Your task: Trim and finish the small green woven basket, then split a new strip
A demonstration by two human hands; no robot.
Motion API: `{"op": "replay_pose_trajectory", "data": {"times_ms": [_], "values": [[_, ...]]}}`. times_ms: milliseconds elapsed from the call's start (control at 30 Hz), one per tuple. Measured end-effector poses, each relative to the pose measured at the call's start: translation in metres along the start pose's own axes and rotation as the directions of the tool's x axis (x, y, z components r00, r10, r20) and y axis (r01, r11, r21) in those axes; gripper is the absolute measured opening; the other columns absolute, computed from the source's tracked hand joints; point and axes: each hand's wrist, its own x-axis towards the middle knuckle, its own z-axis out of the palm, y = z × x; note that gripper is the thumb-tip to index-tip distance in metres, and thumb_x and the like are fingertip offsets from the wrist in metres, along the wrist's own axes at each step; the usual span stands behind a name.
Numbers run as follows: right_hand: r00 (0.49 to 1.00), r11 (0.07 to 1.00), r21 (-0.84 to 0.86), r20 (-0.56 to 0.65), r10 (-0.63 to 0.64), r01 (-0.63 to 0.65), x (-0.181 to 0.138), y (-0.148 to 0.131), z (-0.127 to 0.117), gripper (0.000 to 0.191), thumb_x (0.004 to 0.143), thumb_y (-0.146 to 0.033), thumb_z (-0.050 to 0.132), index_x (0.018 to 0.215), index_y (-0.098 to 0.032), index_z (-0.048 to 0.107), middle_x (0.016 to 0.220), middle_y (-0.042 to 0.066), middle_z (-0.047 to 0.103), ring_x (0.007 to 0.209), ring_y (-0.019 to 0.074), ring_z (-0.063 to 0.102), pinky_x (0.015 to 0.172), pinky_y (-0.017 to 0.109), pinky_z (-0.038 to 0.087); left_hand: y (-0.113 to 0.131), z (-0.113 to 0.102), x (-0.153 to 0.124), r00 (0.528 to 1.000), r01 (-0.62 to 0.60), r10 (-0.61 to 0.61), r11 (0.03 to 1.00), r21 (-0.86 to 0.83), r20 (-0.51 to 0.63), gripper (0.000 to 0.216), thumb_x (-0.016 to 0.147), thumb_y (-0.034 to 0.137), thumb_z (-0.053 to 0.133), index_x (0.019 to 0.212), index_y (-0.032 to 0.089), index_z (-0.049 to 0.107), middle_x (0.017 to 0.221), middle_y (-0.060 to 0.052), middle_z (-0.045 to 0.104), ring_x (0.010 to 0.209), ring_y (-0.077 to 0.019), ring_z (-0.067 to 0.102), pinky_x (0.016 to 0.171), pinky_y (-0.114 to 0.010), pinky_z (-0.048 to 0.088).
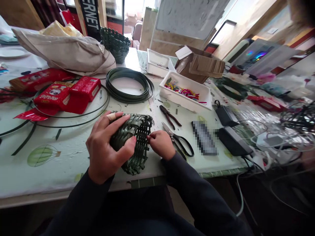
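Woven basket (141,151): dark green, tipped on its side near the front edge of the table (78,141), between the two hands, its opening turned toward the right; whether it rests on the table is hidden
Left hand (108,147): fingers spread over the wall and grasping it, thumb on the near side, a pale wrap around one finger
Right hand (161,144): fingers closed in a pinch at the rim; which strand lies between them is too small to tell
Weave risk: a hard tug on one strand could pull neighbouring strips loose or bend the rim out of round
Grip risk: the wall looks slightly springy, so too much squeeze from the left could dent it, and too little could let it roll
Scissors (173,136): just beside the right wrist, blades toward the far side; a careless sweep of that arm could knock them
Pliers (169,117): beyond the scissors, handles apart
Coil (128,97): green strip stock lying behind the basket, near enough to be snagged by a strand pulled long
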Motion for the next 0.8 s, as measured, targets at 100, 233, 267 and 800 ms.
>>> {"op": "replay_pose_trajectory", "data": {"times_ms": [100, 233, 267, 800], "values": [[0.999, 0.998, -0.040, -0.037, 0.036, -0.038, 0.001, -0.002, 0.008, 0.022, 0.075, -0.017, 0.056, 0.055, -0.015, 0.065, 0.066, 0.012, 0.067, 0.068, 0.0219, 0.057, 0.058, 0.031, 0.032, 0.007, 0.005, -0.002, 1.000, -0.025, 0.026, 0.998, 0.052, -0.007, 0.040, 0.072, 0.032, 0.059, 0.109, 0.022, 0.068, 0.117, -0.003, 0.063, 0.119, -0.0272, 0.052, 0.109, -0.042, 0.036], [1.000, 0.999, 0.048, -0.004, 0.007, -0.007, 0.000, 0.004, 0.011, 0.025, 0.079, -0.019, 0.052, 0.056, -0.016, 0.062, 0.068, 0.012, 0.066, 0.071, 0.0215, 0.059, 0.061, 0.030, 0.035, 0.011, 0.012, -0.004, 0.998, -0.028, 0.035, 0.990, 0.141, -0.050, 0.041, 0.071, 0.032, 0.062, 0.110, 0.020, 0.068, 0.117, -0.004, 0.064, 0.122, -0.0283, 0.049, 0.107, -0.041, 0.039], [0.999, 0.995, 0.098, 0.030, -0.019, 0.016, 0.000, 0.008, 0.009, 0.028, 0.081, -0.021, 0.050, 0.055, -0.017, 0.059, 0.065, 0.010, 0.065, 0.067, 0.0198, 0.058, 0.060, 0.029, 0.036, 0.011, 0.013, -0.004, 0.998, -0.020, 0.030, 0.988, 0.150, -0.063, 0.041, 0.072, 0.032, 0.062, 0.110, 0.020, 0.068, 0.118, -0.004, 0.064, 0.123, -0.0283, 0.049, 0.107, -0.041, 0.039], [0.969, 0.939, 0.342, 0.217, -0.115, 0.035, 0.001, 0.024, -0.004, 0.038, 0.083, -0.035, 0.047, 0.051, -0.018, 0.055, 0.046, 0.000, 0.054, 0.043, 0.0103, 0.042, 0.048, 0.024, 0.034, -0.011, -0.001, 0.009, 1.000, 0.015, -0.013, 0.993, -0.115, 0.014, 0.036, 0.077, 0.031, 0.057, 0.111, 0.022, 0.067, 0.117, -0.003, 0.063, 0.113, -0.0228, 0.056, 0.105, -0.036, 0.040]]}}
